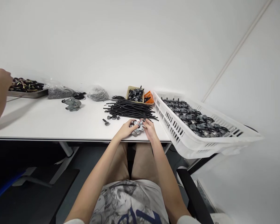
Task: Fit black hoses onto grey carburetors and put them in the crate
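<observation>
Metal housing (137,132) was at the near edge of the white table (91,129), between both hands. Left hand (125,129): fingers wrapped round it. Right hand (150,128): fingertips appeared to pinch a black fitting (144,117) against it. Risk, judged — a slack left grip could have dropped the housing off the edge; crooked pressure could have sent the fitting skidding among the black tubes (130,109) beyond.

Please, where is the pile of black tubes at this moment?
In the head view, the black tubes lie near the middle, on the white table, just beyond the right hand, with the white crate to their right.
</observation>
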### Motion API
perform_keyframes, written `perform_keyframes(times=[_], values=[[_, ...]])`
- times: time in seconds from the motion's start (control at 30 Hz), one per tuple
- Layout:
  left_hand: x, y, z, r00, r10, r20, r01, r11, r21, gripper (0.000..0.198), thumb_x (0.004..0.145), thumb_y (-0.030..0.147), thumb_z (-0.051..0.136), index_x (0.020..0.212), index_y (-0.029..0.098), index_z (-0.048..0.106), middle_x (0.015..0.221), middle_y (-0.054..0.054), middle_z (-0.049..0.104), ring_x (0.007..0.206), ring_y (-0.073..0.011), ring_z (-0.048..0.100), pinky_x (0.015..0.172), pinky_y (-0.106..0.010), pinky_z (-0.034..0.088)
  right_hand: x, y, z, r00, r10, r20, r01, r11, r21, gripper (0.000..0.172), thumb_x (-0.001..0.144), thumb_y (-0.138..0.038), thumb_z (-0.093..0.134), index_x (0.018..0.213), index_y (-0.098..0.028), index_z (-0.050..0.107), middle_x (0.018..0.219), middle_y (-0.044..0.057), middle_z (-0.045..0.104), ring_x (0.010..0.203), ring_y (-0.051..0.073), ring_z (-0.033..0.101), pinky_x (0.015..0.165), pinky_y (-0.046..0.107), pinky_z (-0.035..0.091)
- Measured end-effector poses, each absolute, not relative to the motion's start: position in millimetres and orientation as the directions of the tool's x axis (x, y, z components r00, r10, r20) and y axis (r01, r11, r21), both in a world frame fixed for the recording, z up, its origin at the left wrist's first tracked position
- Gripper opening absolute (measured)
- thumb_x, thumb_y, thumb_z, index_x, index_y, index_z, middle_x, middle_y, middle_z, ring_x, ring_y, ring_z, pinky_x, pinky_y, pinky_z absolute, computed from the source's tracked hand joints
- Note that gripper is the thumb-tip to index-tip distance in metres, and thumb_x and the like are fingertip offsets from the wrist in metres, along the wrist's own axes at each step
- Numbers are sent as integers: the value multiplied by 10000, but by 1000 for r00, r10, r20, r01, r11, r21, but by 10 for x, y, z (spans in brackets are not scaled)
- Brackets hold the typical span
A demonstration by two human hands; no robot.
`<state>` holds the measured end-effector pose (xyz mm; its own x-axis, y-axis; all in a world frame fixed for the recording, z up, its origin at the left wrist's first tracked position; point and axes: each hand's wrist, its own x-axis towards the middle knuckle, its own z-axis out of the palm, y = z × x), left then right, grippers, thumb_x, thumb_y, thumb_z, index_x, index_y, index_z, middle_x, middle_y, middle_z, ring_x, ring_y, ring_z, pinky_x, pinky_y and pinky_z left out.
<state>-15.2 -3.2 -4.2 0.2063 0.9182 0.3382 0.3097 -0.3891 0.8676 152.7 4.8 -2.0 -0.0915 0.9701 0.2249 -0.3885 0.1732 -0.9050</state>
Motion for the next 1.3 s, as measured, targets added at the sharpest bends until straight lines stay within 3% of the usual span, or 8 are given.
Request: perform_keyframes(times=[0.2,0.33,0.47,0.67,1.03,1.17,1.3], values=[[-151,-46,-27,213,918,333,310,-387,868,542,830,567,603,1238,210,612,1257,-96,666,1146,-274,613,1024,-414,443,1533,51,-22,-117,967,228,-407,162,-899,296,675,-415,759,897,-225,704,866,37,748,830,197,668,735,299,478],[-150,-50,-19,199,921,336,306,-384,871,530,819,566,614,1209,208,622,1230,-91,679,1120,-272,622,1011,-404,453,1534,60,-33,-67,973,223,-398,179,-900,267,622,-381,810,793,-235,667,834,25,747,818,196,669,731,299,478],[-153,-46,-22,214,917,336,289,-388,875,542,821,565,609,1226,205,616,1235,-90,676,1127,-272,614,1023,-418,447,1539,58,-32,-122,962,245,-377,184,-908,311,674,-432,765,909,-235,718,883,41,754,863,212,673,746,312,487],[-156,-38,-30,203,915,349,300,-398,867,505,825,549,615,1194,203,629,1232,-102,675,1134,-274,614,1034,-419,437,1526,68,-38,-88,966,243,-351,198,-915,328,601,-457,824,821,-232,735,843,36,747,847,211,661,758,314,495],[-155,-51,-23,188,923,337,322,-382,867,541,824,578,602,1213,204,629,1213,-99,682,1106,-275,623,1005,-416,452,1519,61,-36,-84,959,271,-328,230,-916,337,658,-506,785,854,-237,731,923,51,759,885,217,666,763,317,501],[-161,-50,-23,189,927,325,338,-372,865,529,831,565,597,1214,201,614,1223,-104,675,1095,-281,625,991,-425,457,1575,67,-24,-13,973,231,-470,198,-860,353,691,-462,761,980,-268,700,1073,49,746,955,215,671,788,337,510],[-152,-49,-21,170,932,321,342,-361,867,516,817,556,617,1194,204,613,1203,-105,684,1081,-282,630,985,-428,460,1585,110,-63,149,947,284,-457,321,-830,313,671,-408,776,920,-248,673,994,40,745,932,195,668,857,346,497]])
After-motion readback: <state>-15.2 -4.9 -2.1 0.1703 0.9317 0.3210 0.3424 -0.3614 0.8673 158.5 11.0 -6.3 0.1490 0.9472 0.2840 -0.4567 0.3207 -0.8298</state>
